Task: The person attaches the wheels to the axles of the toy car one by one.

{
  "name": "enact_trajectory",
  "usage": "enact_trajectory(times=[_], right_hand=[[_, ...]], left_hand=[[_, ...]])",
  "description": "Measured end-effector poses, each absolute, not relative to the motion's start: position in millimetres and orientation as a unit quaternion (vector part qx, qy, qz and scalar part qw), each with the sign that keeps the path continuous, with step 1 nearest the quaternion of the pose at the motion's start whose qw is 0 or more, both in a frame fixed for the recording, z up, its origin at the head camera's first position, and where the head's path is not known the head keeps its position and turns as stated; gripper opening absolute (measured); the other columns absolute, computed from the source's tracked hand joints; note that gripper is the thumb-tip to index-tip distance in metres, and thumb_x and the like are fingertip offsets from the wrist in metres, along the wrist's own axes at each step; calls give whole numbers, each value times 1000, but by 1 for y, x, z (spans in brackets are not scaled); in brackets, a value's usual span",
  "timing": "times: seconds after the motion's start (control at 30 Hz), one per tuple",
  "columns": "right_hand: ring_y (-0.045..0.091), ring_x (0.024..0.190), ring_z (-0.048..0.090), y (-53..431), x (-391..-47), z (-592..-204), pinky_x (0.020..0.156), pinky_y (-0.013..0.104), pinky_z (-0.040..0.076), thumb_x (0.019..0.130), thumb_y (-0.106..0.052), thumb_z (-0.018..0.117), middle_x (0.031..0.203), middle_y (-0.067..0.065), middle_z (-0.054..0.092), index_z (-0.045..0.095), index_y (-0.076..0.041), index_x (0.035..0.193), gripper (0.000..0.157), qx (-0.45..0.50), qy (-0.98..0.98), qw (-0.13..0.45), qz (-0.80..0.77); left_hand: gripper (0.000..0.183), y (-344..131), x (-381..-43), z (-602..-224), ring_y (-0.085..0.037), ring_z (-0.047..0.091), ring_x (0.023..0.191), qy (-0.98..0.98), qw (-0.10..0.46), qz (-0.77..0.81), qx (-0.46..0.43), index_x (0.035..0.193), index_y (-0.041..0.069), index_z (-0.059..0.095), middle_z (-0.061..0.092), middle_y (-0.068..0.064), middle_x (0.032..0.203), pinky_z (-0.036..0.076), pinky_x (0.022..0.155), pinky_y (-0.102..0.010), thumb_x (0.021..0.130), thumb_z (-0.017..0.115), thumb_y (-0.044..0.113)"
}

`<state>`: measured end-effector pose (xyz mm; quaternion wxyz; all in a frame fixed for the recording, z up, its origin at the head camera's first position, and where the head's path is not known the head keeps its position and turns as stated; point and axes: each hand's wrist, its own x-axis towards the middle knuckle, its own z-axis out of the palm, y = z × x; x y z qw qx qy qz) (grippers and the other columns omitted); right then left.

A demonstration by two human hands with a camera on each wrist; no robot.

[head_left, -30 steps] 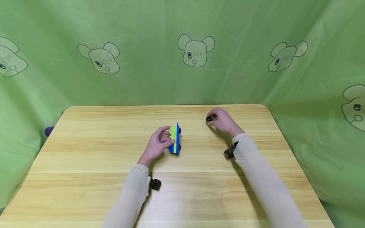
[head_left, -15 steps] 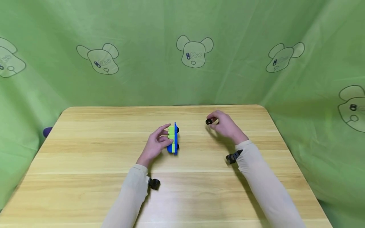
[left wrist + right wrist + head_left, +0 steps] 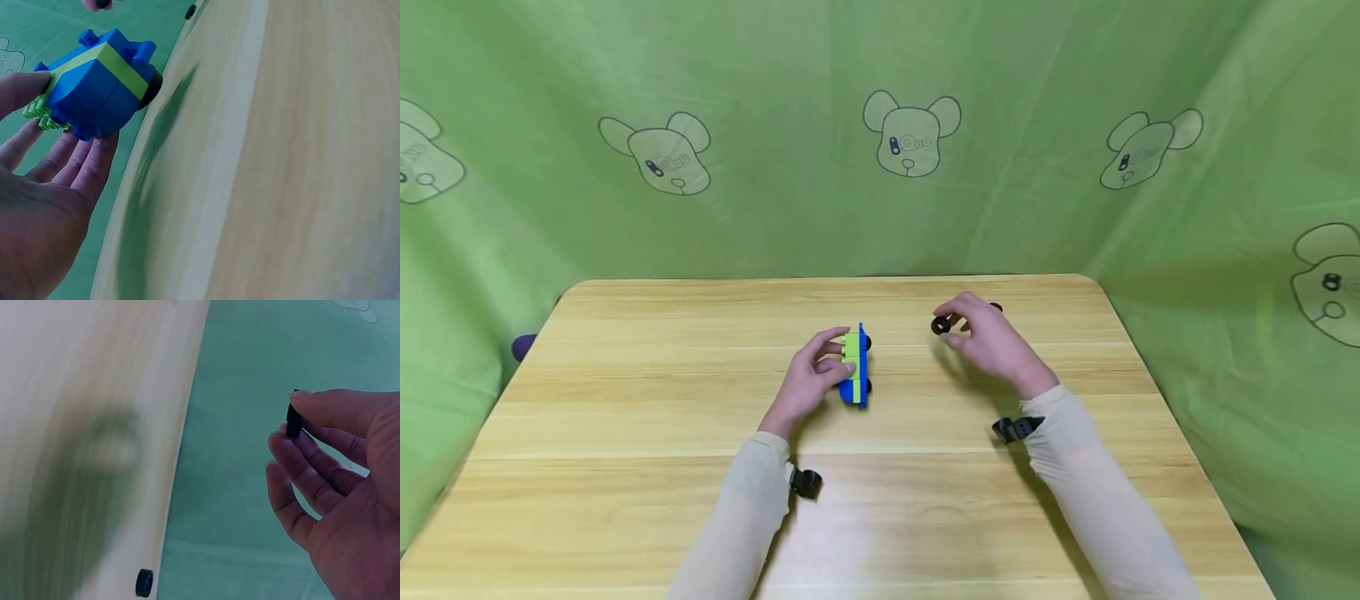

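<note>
My left hand (image 3: 808, 379) grips a toy car (image 3: 854, 367) built of blue and lime-green bricks, thumb on one side and fingers on the other. The car is tipped on its side, its studs toward the palm and two black wheels facing right. In the left wrist view the blue end of the car (image 3: 103, 84) shows close up, above the table. To the right, my right hand (image 3: 992, 342) pinches a small black toy wheel (image 3: 940, 325) between thumb and fingertips, its hole facing the head camera. Seen from the right wrist, this wheel (image 3: 294, 415) is edge-on.
Another black wheel (image 3: 996, 307) lies on the wooden table (image 3: 895, 517) beyond the right hand, close to the far edge; the right wrist view shows this loose wheel (image 3: 144, 583) too. A green curtain (image 3: 775, 217) hangs behind the table and along both sides.
My right hand has come slightly nearer and to the left with its wheel, which has turned to show its hole. The loose wheel behind that hand has come into sight. My left hand stays nearly still.
</note>
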<state>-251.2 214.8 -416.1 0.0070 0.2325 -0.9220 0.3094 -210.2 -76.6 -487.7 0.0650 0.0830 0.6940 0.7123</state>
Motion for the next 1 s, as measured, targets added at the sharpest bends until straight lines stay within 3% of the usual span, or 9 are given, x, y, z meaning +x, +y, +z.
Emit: enact_trajectory(times=[0.57,0.83,1.0], right_hand=[[24,99,58,195,-230,-409,85,43,52,86,-4,73,111,7,60,65,-3,118,33,267,-904,32,332],[23,97,59,182,-224,-412,84,39,52,85,-4,75,111,6,60,64,-2,117,34,286,-895,44,340],[23,97,59,175,-221,-416,85,40,52,85,-5,75,112,5,60,64,-3,116,33,288,-891,46,348]], left_hand=[[57,-74,-210,-484,-26,64,95,702,71,705,69,140,16,52,59,-14,119,56,83,-36,89,70,0],[57,-74,-211,-484,-26,65,94,703,69,705,71,141,11,51,59,-14,118,56,82,-34,88,70,1],[56,-73,-210,-484,-26,65,94,703,69,704,71,140,14,52,60,-14,117,56,82,-33,88,71,1]])
